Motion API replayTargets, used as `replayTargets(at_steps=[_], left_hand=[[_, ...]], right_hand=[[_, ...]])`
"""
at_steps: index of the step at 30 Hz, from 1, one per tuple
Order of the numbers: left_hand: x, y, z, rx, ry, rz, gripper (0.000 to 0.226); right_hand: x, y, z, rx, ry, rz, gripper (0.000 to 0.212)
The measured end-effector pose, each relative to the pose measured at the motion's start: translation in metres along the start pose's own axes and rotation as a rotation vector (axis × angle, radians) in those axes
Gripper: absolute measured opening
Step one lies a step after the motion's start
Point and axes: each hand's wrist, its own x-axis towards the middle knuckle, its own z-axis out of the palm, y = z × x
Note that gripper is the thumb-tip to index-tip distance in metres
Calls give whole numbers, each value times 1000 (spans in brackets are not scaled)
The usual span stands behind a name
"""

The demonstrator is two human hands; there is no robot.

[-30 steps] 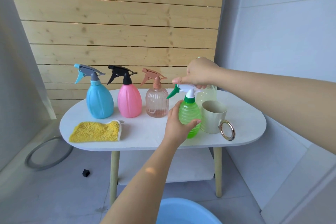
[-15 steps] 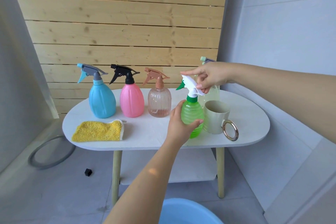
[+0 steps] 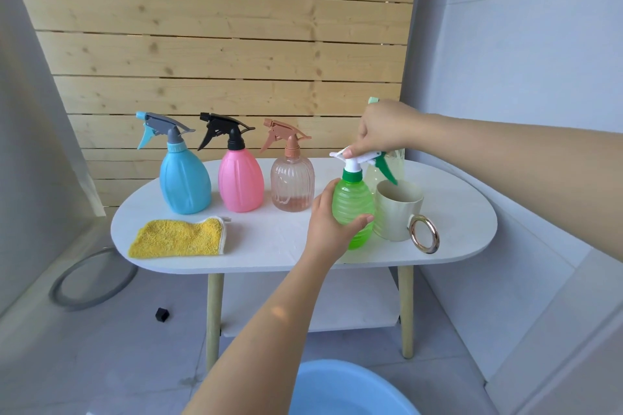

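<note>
A green spray bottle (image 3: 352,202) stands on the white oval table (image 3: 269,246), just left of a cream mug (image 3: 397,212) with a gold ring handle. My left hand (image 3: 327,222) grips the bottle's ribbed body from the left. My right hand (image 3: 384,131) pinches the bottle's white spray head (image 3: 357,158) from above. The head's green trigger (image 3: 386,170) points right, over the mug. A pale yellow bottle (image 3: 392,165) stands behind, mostly hidden by my right hand.
Blue (image 3: 183,182), pink (image 3: 240,178) and clear amber (image 3: 292,187) spray bottles line the table's back. A yellow cloth (image 3: 178,238) lies front left. A blue basin (image 3: 350,391) sits on the floor below. A grey ring (image 3: 92,280) and a black cap (image 3: 162,314) lie on the floor.
My right hand has turned the spray head round on the green bottle: its green trigger pointed left before and now points right. My left hand kept hold of the body.
</note>
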Motion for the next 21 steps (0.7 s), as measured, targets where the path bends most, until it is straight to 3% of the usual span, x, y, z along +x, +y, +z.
replayTargets(at_steps=[2, 7, 12, 16, 19, 21], left_hand=[[0, 0, 0, 3, 1, -1, 83], [-1, 0, 0, 3, 4, 4, 84], [-1, 0, 1, 1, 15, 6, 84], [-1, -1, 1, 12, 18, 10, 84], [-1, -1, 1, 9, 17, 5, 84], [-1, -1, 1, 7, 19, -4, 84]], right_hand=[[-1, -10, 3, 138, -30, 34, 30], [2, -18, 1, 237, -141, 68, 31], [-4, 10, -11, 735, -544, 35, 37], [-6, 33, -18, 847, -732, -15, 50], [-8, 32, -14, 837, -677, -30, 46], [-6, 21, -10, 664, -466, -67, 29]])
